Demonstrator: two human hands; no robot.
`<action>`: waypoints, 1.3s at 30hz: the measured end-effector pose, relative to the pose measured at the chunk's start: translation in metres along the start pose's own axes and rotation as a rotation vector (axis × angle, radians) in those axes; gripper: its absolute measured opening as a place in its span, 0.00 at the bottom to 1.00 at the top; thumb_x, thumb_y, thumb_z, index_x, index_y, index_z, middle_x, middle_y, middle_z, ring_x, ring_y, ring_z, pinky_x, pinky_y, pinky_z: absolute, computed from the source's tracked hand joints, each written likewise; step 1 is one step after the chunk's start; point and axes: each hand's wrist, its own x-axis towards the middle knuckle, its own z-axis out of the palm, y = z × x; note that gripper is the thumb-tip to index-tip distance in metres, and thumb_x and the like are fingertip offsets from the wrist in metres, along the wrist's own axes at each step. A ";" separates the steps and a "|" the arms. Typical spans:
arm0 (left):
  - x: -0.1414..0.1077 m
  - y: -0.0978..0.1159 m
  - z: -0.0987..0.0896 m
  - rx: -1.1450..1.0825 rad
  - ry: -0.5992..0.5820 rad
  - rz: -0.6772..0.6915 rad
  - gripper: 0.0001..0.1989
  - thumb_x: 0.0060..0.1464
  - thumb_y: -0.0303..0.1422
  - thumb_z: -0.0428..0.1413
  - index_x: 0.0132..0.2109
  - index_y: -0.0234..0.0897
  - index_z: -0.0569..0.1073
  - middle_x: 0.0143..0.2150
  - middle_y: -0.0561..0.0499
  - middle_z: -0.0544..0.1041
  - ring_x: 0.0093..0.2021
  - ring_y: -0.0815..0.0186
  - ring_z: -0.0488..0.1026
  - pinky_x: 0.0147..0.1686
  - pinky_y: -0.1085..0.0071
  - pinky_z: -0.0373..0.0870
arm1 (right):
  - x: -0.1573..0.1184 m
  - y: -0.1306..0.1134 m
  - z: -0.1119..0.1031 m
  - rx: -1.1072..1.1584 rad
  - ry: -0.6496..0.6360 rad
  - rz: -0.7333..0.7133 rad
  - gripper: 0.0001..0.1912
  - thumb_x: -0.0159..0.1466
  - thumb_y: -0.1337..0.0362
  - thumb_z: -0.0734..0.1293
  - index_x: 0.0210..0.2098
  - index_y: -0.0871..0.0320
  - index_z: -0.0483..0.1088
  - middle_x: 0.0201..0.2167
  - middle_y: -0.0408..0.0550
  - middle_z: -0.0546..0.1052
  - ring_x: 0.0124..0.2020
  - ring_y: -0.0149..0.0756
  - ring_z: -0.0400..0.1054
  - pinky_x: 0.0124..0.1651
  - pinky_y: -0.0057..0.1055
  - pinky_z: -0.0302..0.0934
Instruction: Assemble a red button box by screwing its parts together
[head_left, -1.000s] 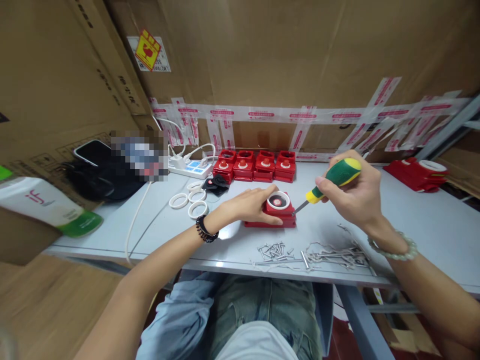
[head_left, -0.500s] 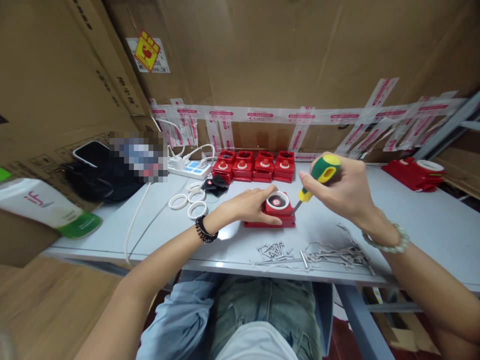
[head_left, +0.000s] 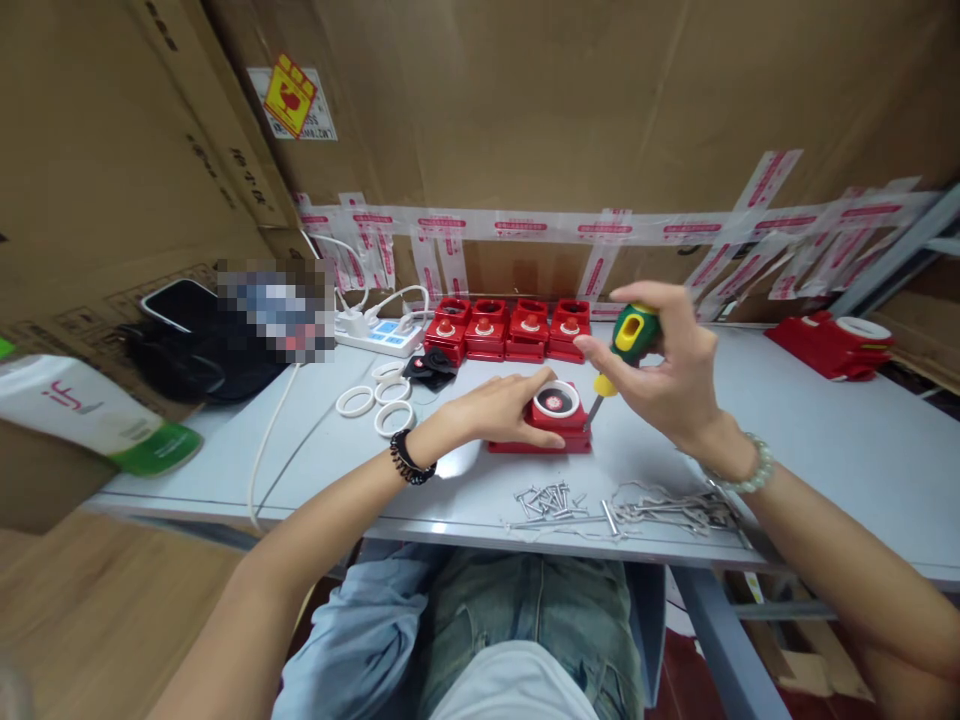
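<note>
My left hand (head_left: 510,408) grips a red plastic housing (head_left: 571,438) from its left side and holds it down on the table. A white ring surrounds the dark round window (head_left: 556,400) on its top. In my right hand (head_left: 671,370) is a screwdriver (head_left: 636,334) with a green and yellow handle, tilted, pinched between thumb and fingers. Its tip meets the housing's right end; whether a screw sits under it I cannot make out. Loose screws (head_left: 551,500) lie in front of the housing, beside a tangle of pale string and metal pins (head_left: 667,508).
Several red housings (head_left: 487,330) stand in a row at the back, with another (head_left: 832,347) at far right. White rings (head_left: 355,402), a black part (head_left: 430,368), a power strip (head_left: 379,334) and a white-green tube (head_left: 97,415) lie leftward. Cardboard (head_left: 525,110) walls the back.
My right hand has turned the screwdriver handle, shifted slightly left and loosened its fingers, the index finger now raised. My left hand and the red housing stay in place.
</note>
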 end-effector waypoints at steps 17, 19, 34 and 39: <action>-0.001 0.001 -0.001 -0.013 -0.003 0.007 0.33 0.50 0.54 0.60 0.55 0.39 0.61 0.48 0.42 0.76 0.45 0.53 0.75 0.42 0.61 0.70 | 0.017 -0.001 -0.021 -0.084 -0.150 0.039 0.09 0.61 0.56 0.68 0.38 0.53 0.73 0.31 0.47 0.76 0.31 0.38 0.68 0.35 0.39 0.65; -0.001 0.000 -0.001 -0.016 -0.001 0.006 0.34 0.50 0.54 0.60 0.55 0.39 0.61 0.49 0.41 0.76 0.46 0.52 0.74 0.43 0.61 0.70 | 0.016 -0.002 -0.022 -0.030 -0.208 0.010 0.12 0.65 0.59 0.63 0.45 0.53 0.73 0.38 0.50 0.78 0.38 0.42 0.71 0.42 0.43 0.66; -0.001 0.002 -0.001 -0.007 -0.008 -0.005 0.35 0.50 0.55 0.60 0.57 0.39 0.61 0.49 0.40 0.76 0.47 0.51 0.75 0.43 0.60 0.69 | 0.013 0.000 -0.021 0.113 -0.284 0.045 0.20 0.65 0.62 0.60 0.56 0.53 0.67 0.48 0.51 0.76 0.46 0.43 0.71 0.49 0.45 0.68; 0.000 0.001 0.000 -0.004 -0.001 0.006 0.35 0.50 0.54 0.59 0.57 0.38 0.61 0.50 0.40 0.75 0.48 0.50 0.74 0.44 0.60 0.69 | 0.013 -0.001 -0.022 0.149 -0.231 0.101 0.14 0.60 0.62 0.70 0.46 0.51 0.73 0.38 0.44 0.77 0.31 0.32 0.69 0.32 0.32 0.68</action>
